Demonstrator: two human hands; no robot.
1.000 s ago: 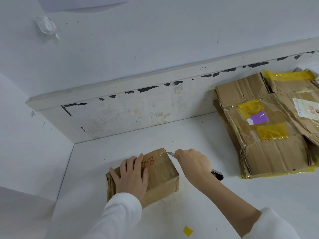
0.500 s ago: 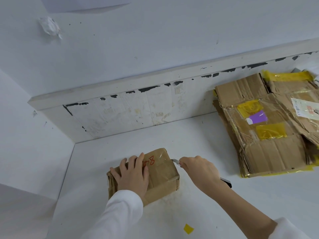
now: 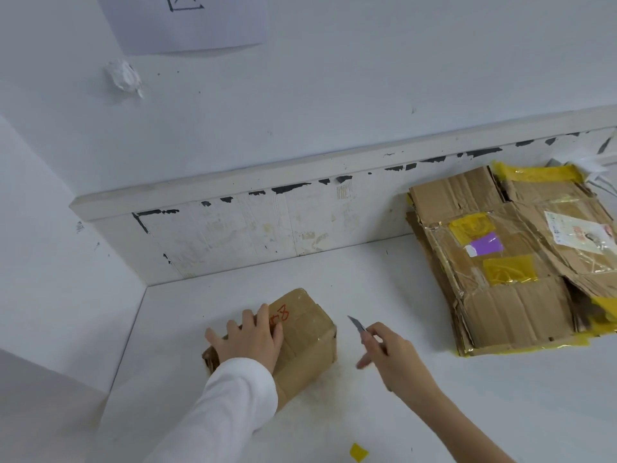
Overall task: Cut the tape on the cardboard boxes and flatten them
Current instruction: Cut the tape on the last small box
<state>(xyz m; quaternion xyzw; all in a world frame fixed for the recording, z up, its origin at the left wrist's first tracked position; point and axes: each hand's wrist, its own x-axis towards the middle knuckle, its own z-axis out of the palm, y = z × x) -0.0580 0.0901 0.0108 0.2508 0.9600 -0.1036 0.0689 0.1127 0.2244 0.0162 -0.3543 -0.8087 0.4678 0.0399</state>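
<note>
A white tabletop [image 3: 384, 396] fills the scene, backed by a scuffed white wall board [image 3: 267, 225]. At its right, a stack of flattened cardboard boxes [image 3: 507, 269] patched with yellow tape lies well apart from the work. Near the front edge sits a small sealed cardboard box [image 3: 307, 335], marked in red and wrapped in clear tape. A person's left hand [image 3: 250, 335] rests on its top, fingers spread straight, steadying it. The right hand [image 3: 390, 355], just beside the box but clear of it, pinches a small utility knife [image 3: 359, 327], blade pointing up and away. A yellow tape scrap [image 3: 359, 452] lies nearer the camera. The risk ahead: the steadying fingers lie close to any cut line, and glossy tape could let the blade skid toward them.
</note>
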